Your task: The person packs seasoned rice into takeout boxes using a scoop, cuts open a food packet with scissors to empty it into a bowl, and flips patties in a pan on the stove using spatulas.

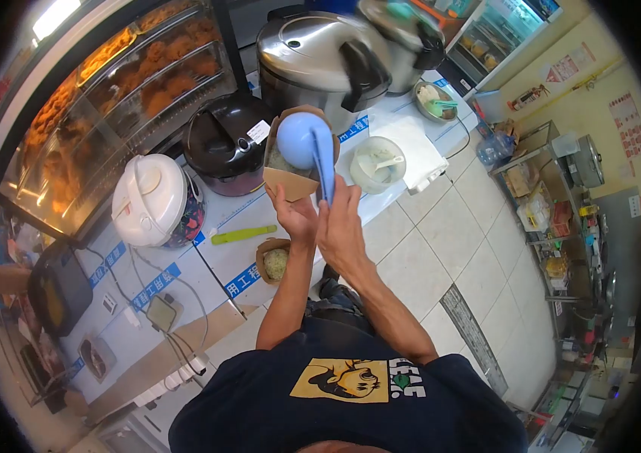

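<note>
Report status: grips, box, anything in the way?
Left grip on open cardboard box. Right grip on blue scoop. Scoop over box, hiding part of its contents.

This looks like the working side of a small takeaway food shop: a lit glass display case (234, 57) shows racks of browned fried food (177, 53), and a large steel cooker (313, 45), a black rice cooker (218, 155) and a white lidded cooker (138, 211) crowd the white counter (218, 260). Two open cardboard food boxes (290, 185) contain rice-like grains, while a glass-door refrigerator (501, 41), stocked metal shelves (549, 241) and a tiled floor (441, 230) with a drain grate (473, 337) suit a commercial kitchen.
</note>
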{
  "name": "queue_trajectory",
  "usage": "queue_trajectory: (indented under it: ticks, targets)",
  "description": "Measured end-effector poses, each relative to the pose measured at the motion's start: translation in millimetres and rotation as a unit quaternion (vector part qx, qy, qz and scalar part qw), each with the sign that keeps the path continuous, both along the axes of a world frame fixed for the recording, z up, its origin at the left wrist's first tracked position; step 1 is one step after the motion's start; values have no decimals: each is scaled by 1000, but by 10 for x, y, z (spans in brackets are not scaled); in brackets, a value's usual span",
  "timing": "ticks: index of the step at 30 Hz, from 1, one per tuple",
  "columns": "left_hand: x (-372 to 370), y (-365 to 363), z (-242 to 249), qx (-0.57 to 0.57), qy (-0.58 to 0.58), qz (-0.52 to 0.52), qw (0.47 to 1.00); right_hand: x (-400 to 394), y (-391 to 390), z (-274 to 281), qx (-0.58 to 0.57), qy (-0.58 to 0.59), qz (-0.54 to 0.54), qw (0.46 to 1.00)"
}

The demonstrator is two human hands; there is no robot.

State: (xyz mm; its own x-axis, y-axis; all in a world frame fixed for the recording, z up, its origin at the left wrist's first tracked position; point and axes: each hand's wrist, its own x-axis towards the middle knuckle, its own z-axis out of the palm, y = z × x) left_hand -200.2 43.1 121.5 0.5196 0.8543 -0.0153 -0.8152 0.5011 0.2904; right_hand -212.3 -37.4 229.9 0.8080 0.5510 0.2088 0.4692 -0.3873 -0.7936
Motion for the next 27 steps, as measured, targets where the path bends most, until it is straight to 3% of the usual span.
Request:
queue_trajectory:
  ticks: [4, 6, 7, 8, 9, 10, 13, 14, 16, 18, 21, 22, 24, 25, 27]
  targets:
    - [-55, 16, -20, 17, 4, 5, 1000, 196, -135, 15, 78, -68, 42, 994]
    - [-82, 0, -9, -44, -1, 17, 999, 204, -239, 56, 104, 72, 37, 991]
    - [-115, 1, 35, -45, 0, 20, 999, 213, -297, 161, 192, 243, 35, 950]
    - [-164, 0, 76, -41, 3, 16, 999, 220, -349, 249, 270, 405, 31, 873]
    - [-207, 4, 92, -36, 6, 14, 999, 227, -384, 295, 330, 448, 34, 830]
    - [-254, 11, 47, -39, 9, 18, 999, 259, -441, 323, 326, 452, 35, 829]
    - [-437, 41, -118, -37, 8, -3, 999, 410, -593, 288, 401, 592, 113, 690]
    - [-518, 42, -156, -32, 14, -11, 999, 437, -629, 191, 396, 599, 115, 686]
    - [-658, 42, -200, -28, 24, -9, 999, 494, -689, -27, 422, 690, 144, 570]
    - [-797, 23, -239, -67, 40, 0, 997, 569, -768, -216, 433, 713, 131, 536]
    - [-1056, 47, -472, -88, 43, 12, 995, 845, -902, -596, 462, 632, 11, 622]
    - [-1140, 70, -517, -91, 45, 7, 995, 990, -945, -779, 463, 630, 5, 623]
    - [-1334, 96, -603, -59, 73, 9, 996, 1298, -1100, -1147, 325, 506, -76, 795]
    - [-1424, 105, -613, -62, 75, 3, 995, 1429, -1142, -1300, 324, 505, -83, 796]
    - [-1630, 149, -600, -66, 145, 54, 986, 1673, -1132, -1618, 191, 367, -187, 891]
